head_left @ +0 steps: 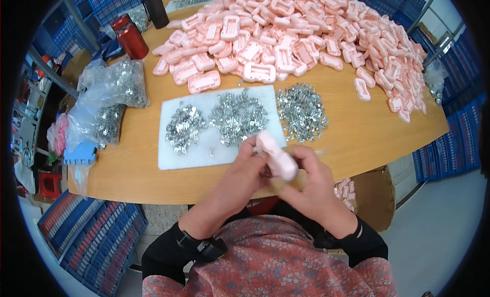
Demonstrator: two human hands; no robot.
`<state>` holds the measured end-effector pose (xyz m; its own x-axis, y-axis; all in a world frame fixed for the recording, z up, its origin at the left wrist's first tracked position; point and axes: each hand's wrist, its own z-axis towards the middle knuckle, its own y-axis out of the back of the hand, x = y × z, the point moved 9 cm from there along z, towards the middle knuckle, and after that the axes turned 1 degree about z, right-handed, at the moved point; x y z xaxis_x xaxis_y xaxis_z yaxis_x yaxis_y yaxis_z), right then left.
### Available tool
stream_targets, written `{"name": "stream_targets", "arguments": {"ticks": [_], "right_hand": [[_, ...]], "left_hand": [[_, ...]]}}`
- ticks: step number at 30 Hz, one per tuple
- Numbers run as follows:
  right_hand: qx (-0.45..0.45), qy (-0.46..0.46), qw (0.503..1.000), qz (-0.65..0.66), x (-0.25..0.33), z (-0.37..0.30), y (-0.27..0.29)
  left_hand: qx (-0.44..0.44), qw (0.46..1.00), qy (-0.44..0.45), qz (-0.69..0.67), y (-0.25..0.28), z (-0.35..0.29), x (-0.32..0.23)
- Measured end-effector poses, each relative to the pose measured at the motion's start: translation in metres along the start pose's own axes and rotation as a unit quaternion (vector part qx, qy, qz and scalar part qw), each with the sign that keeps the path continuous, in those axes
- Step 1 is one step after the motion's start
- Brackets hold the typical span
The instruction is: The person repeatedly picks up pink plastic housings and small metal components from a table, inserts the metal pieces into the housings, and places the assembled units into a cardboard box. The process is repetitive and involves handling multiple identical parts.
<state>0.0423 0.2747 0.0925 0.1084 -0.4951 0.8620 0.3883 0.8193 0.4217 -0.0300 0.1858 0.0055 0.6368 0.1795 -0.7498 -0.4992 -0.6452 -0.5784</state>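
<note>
A pink plastic casing [278, 156] is held up over the near edge of the table, slightly blurred. My left hand [245, 169] grips it from the left side. My right hand [310, 177] closes on its lower right end, and some fingers are blurred. Just beyond my hands lies a white foam mat [171, 161] bearing two heaps of small metal pieces, a left heap [185, 127] and a larger right heap [239, 117]. Another heap of metal pieces [302, 112] rests on the wood right of the mat.
A huge pile of pink casings [286, 36] covers the far table [352, 138]. Plastic bags of metal parts [109, 118] lie at left, near a red flask [130, 37] and a dark bottle [154, 8]. Below the right edge stands a cardboard box [375, 197] with casings inside.
</note>
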Motion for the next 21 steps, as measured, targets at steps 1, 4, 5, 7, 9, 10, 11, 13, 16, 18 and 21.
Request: {"name": "stream_targets", "arguments": {"ticks": [1, 4, 5, 7, 9, 10, 11, 13, 16, 18, 21], "right_hand": [[-0.029, -0.010, 0.999, -0.033, -0.010, -0.007, 0.016], [-0.084, -0.114, 0.984, 0.109, -0.054, -0.040, 0.068], [-0.092, -0.148, 0.971, 0.167, -0.064, -0.054, 0.085], [-0.070, -0.172, 0.973, 0.135, -0.081, -0.089, 0.126], [-0.091, -0.211, 0.969, 0.096, -0.102, -0.129, 0.162], [-0.112, -0.240, 0.959, 0.098, -0.121, -0.154, 0.179], [-0.129, -0.272, 0.950, 0.086, -0.141, -0.177, 0.194], [-0.162, -0.304, 0.937, 0.052, -0.194, -0.221, 0.219], [-0.120, -0.304, 0.893, -0.311, -0.268, -0.297, 0.256], [-0.116, -0.302, 0.847, -0.422, -0.271, -0.303, 0.265], [-0.181, -0.323, 0.878, -0.302, -0.248, -0.279, 0.250]], "left_hand": [[0.050, 0.997, 0.012, 0.057, -0.010, 0.000, 0.002], [0.120, 0.967, 0.003, 0.223, -0.032, -0.002, -0.005], [0.129, 0.956, -0.004, 0.263, -0.034, 0.002, -0.013], [0.098, 0.911, -0.051, 0.398, -0.022, 0.021, -0.037], [0.006, 0.830, -0.128, 0.543, -0.009, 0.040, -0.087], [-0.044, 0.804, -0.172, 0.567, 0.005, 0.050, -0.111], [-0.093, 0.776, -0.212, 0.587, 0.023, 0.062, -0.131], [-0.171, 0.701, -0.248, 0.646, 0.067, 0.075, -0.172], [-0.184, 0.594, -0.265, 0.737, 0.112, 0.096, -0.199], [-0.162, 0.571, -0.233, 0.770, 0.115, 0.109, -0.195], [-0.132, 0.550, -0.184, 0.804, 0.118, 0.120, -0.191]]}}
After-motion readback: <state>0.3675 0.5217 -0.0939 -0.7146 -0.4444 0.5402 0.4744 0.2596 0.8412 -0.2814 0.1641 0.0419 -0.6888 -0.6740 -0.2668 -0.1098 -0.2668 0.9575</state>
